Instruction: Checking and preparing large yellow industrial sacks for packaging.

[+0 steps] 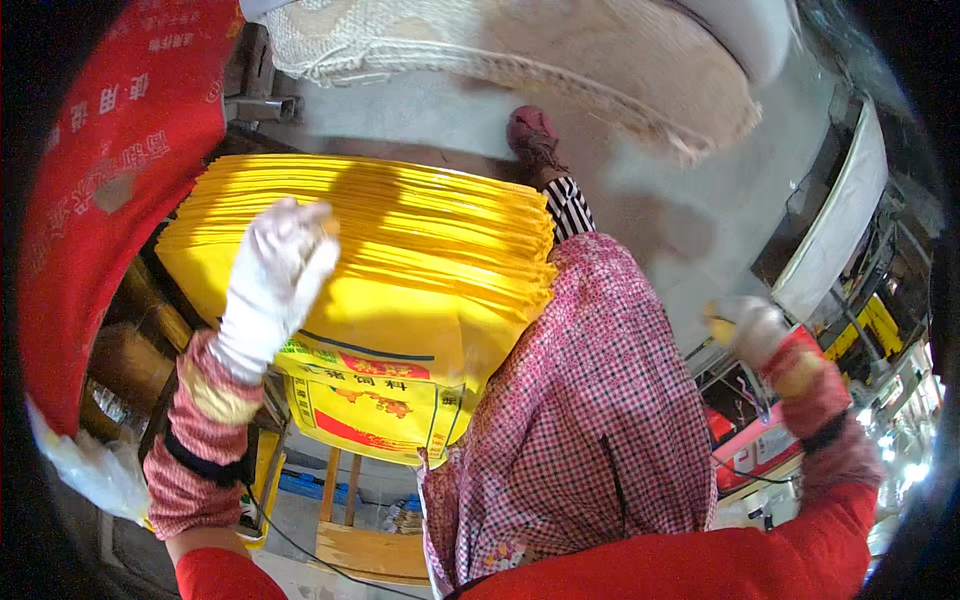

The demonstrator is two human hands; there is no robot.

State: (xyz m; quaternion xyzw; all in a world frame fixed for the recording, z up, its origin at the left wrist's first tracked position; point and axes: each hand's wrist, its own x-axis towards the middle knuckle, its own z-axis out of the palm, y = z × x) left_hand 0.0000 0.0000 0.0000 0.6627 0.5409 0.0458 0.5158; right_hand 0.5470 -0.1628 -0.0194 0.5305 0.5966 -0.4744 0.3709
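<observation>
A thick stack of yellow printed bags (360, 235) lies in front of me on the left, folded edges layered toward the far side. The lowest visible part of a bag (375, 405) hangs down on the near side, with a red and dark print. My left hand (280, 255), in a white glove, is over the left part of the stack. Its fingers are curled in, with an orange-yellow patch at the tips; what they hold, if anything, I cannot make out. Away to the right, my right hand (755, 330) is raised and smeared by motion, also gloved, with yellow at its fingertips.
A red printed sheet (120, 170) hangs along the left. Beyond the stack lies a pale woven bundle (520, 55) on the grey floor. A white panel (835, 220) and metal frames stand at right. A wooden stool (370, 550) is below, and my checked apron (590, 400) covers my lap.
</observation>
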